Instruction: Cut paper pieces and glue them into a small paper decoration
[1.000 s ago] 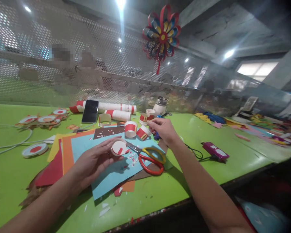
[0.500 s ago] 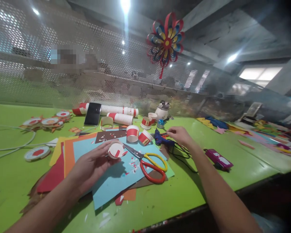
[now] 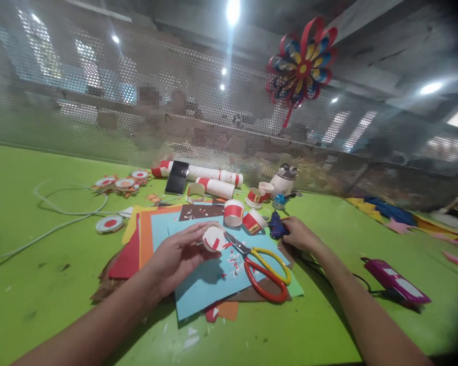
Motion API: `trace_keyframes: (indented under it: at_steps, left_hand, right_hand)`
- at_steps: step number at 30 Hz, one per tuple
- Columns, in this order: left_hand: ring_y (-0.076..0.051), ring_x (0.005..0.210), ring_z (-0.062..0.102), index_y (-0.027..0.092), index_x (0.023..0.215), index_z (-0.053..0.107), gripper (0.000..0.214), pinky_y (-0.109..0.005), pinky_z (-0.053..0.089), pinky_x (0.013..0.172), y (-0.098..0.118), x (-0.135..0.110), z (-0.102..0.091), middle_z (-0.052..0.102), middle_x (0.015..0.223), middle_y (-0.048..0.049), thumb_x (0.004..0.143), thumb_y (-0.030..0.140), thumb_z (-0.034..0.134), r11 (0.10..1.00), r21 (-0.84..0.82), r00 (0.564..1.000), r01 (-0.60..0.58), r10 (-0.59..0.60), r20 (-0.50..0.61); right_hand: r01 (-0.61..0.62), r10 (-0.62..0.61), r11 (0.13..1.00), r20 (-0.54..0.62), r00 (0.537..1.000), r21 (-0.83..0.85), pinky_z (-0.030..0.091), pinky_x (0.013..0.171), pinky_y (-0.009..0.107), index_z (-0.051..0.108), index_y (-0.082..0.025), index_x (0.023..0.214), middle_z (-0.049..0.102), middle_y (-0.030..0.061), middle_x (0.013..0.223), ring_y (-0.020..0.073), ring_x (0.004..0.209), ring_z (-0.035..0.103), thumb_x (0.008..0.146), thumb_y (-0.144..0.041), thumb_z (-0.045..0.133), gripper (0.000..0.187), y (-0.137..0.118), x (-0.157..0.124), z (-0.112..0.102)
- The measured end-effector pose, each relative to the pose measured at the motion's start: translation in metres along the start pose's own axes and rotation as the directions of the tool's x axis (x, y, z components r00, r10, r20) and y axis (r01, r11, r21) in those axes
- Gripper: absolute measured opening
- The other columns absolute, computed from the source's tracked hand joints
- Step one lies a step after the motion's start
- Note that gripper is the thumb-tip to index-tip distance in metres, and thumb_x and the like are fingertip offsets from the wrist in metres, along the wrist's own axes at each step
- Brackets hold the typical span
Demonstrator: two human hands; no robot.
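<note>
Head view: right hand [image 3: 302,235] has come in against blue plastic glue gun [image 3: 276,225]; fingers bent, closure on handle hidden, cannot tell. Left hand [image 3: 183,249] pinches small white paper cup [image 3: 214,239], red strip across round face, over blue paper [image 3: 198,292]. Steel scissors [image 3: 246,249] just beside. Nested cups form ridged tube [image 3: 218,188]. Tilted red-banded cup [image 3: 253,222] bears yellow label, writing unreadable.

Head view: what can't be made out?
All in the head view:
Right hand: finger placement on the blue glue gun, hidden by the hand itself.
Pale cable: one end, cut off by the left edge.
Tilted paper cup: lettering, too small.
Perforated screen: background behind, blurred.
</note>
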State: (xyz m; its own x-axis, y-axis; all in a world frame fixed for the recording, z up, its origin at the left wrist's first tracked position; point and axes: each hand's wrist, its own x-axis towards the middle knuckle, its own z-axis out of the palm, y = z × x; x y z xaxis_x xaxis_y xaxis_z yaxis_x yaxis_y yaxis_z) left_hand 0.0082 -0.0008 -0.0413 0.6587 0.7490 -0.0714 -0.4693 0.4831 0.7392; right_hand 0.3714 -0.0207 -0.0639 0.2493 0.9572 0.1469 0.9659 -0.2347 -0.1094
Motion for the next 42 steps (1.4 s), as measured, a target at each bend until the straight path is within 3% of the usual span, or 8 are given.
trace_keyframes:
  at_steps: [5, 12, 17, 19, 21, 23, 28, 42]
  left_hand:
    - [-0.017, 0.081, 0.058, 0.011, 0.101, 0.064, 0.024, -0.031, 0.052, 0.072, 0.000, -0.002, 0.002, 0.059, 0.105, -0.0126, 0.080, 0.015, 0.054, 1.000, -0.022, 1.000, 0.003, -0.002, 0.006]
    - [-0.016, 0.078, 0.059, 0.011, 0.099, 0.065, 0.023, -0.031, 0.052, 0.072, -0.001, 0.001, 0.002, 0.061, 0.101, -0.0128, 0.079, 0.015, 0.055, 0.999, -0.040, 1.000, -0.015, 0.014, -0.028]
    - [-0.016, 0.080, 0.059, 0.011, 0.099, 0.065, 0.023, -0.031, 0.052, 0.073, -0.001, 0.001, 0.001, 0.062, 0.100, -0.0121, 0.079, 0.015, 0.056, 0.999, -0.034, 0.999, -0.041, 0.040, -0.034]
    - [-0.016, 0.080, 0.059, 0.011, 0.100, 0.065, 0.023, -0.031, 0.051, 0.074, -0.001, 0.001, 0.000, 0.062, 0.100, -0.0122, 0.079, 0.015, 0.056, 0.998, -0.041, 0.998, -0.054, 0.053, -0.036]
    - [-0.017, 0.081, 0.059, 0.010, 0.100, 0.065, 0.024, -0.032, 0.051, 0.074, 0.000, 0.001, -0.001, 0.062, 0.101, -0.0125, 0.079, 0.016, 0.055, 0.997, -0.050, 0.998, -0.060, 0.058, -0.032]
    - [-0.018, 0.083, 0.059, 0.010, 0.099, 0.065, 0.024, -0.031, 0.051, 0.074, 0.001, 0.002, -0.002, 0.062, 0.101, -0.0127, 0.079, 0.018, 0.055, 0.996, -0.053, 0.997, -0.069, 0.068, -0.026]
    - [-0.018, 0.085, 0.059, 0.010, 0.099, 0.065, 0.024, -0.030, 0.050, 0.074, 0.002, 0.003, -0.003, 0.061, 0.102, -0.0125, 0.079, 0.018, 0.055, 0.994, -0.054, 0.996, -0.093, 0.093, -0.014]
    - [-0.017, 0.081, 0.057, 0.012, 0.098, 0.064, 0.023, -0.032, 0.050, 0.074, -0.001, 0.002, -0.003, 0.061, 0.097, -0.0105, 0.079, 0.022, 0.057, 0.997, -0.007, 0.997, -0.070, 0.070, -0.027]
  right_hand:
    - [0.011, -0.002, 0.999, -0.212, 0.977, 0.044, 0.044, 0.078, 0.035, 0.065, -0.012, 0.093, 0.057, 0.0108, 0.087, 0.0255, 0.085, 0.056, 0.063, -0.012, 0.062, 0.031, 0.008, -0.010, -0.016]
    - [0.032, 0.135, 0.959, -0.550, 0.824, 0.283, 0.035, 0.093, 0.045, 0.050, -0.009, 0.117, 0.049, 0.0177, 0.112, 0.0309, 0.107, 0.045, 0.070, -0.021, 0.052, 0.048, -0.001, -0.016, -0.042]
    - [0.191, 0.041, 0.815, -0.382, 0.923, 0.548, 0.048, 0.056, 0.031, 0.057, -0.017, 0.099, 0.061, 0.0057, 0.078, 0.0175, 0.060, 0.057, 0.078, -0.036, 0.051, 0.029, -0.040, -0.045, -0.058]
    - [0.195, -0.138, 0.550, -0.141, 0.980, 0.812, 0.042, 0.048, 0.028, 0.058, -0.019, 0.098, 0.059, 0.0045, 0.074, 0.0150, 0.055, 0.052, 0.078, -0.036, 0.056, 0.027, -0.062, -0.060, -0.070]
    - [0.151, -0.341, 0.473, 0.023, 0.940, 0.868, 0.037, 0.044, 0.027, 0.060, -0.019, 0.092, 0.053, 0.0010, 0.061, 0.0134, 0.049, 0.047, 0.077, -0.039, 0.060, 0.026, -0.082, -0.071, -0.081]
    - [0.140, -0.439, 0.511, 0.118, 0.891, 0.848, 0.034, 0.044, 0.025, 0.061, -0.019, 0.082, 0.049, 0.0001, 0.059, 0.0119, 0.048, 0.043, 0.074, -0.043, 0.062, 0.025, -0.099, -0.076, -0.088]
    - [0.261, -0.477, 0.596, 0.073, 0.876, 0.759, 0.034, 0.047, 0.023, 0.060, -0.019, 0.073, 0.048, -0.0001, 0.066, 0.0106, 0.055, 0.041, 0.080, -0.043, 0.056, 0.026, -0.121, -0.075, -0.085]
    - [0.323, -0.419, 0.794, 0.079, 0.905, 0.515, 0.035, 0.054, 0.023, 0.053, -0.018, 0.074, 0.047, -0.0002, 0.068, 0.0126, 0.062, 0.040, 0.086, -0.040, 0.047, 0.027, -0.123, -0.079, -0.071]
